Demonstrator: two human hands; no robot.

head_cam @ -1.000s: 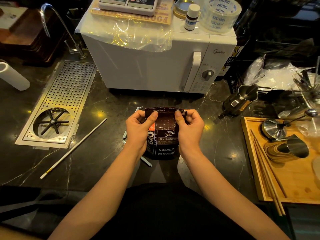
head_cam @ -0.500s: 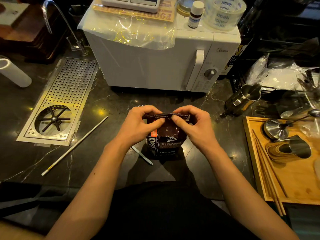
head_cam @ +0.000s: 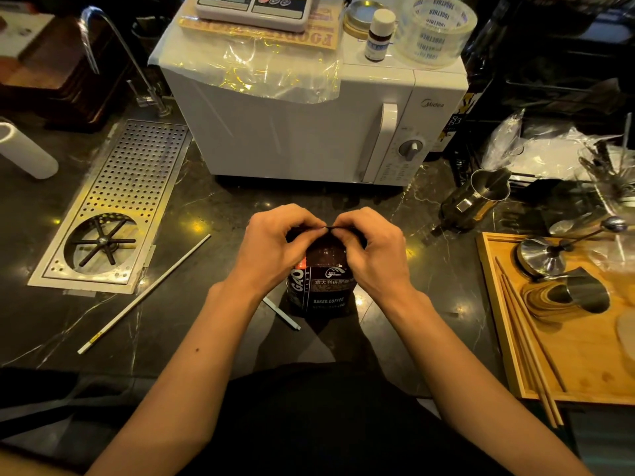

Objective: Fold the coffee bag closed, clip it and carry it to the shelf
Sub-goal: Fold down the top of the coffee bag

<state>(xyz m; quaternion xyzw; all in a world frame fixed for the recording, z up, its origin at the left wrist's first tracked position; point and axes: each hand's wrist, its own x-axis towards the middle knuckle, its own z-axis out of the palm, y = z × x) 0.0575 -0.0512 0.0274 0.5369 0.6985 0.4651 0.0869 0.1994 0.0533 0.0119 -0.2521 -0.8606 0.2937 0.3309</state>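
Note:
A dark coffee bag (head_cam: 323, 286) with white lettering stands upright on the black marble counter in front of me. My left hand (head_cam: 275, 245) and my right hand (head_cam: 369, 250) both pinch its top edge, which is folded over toward me and pressed flat between the fingers. The fingers hide most of the fold. A pale blue clip bar (head_cam: 281, 314) lies on the counter by the bag's lower left, partly behind it.
A white microwave (head_cam: 309, 125) stands just behind the bag, with a scale, a small bottle and a tape roll on top. To the left are a perforated steel rinser tray (head_cam: 137, 187) and a long white stick (head_cam: 144, 293). A wooden tray (head_cam: 567, 355) with metal tools lies at right.
The bag's top was upright and open between my thumbs; both hands have since rolled it down and closed over it, fingers curling in. The bag sits lower.

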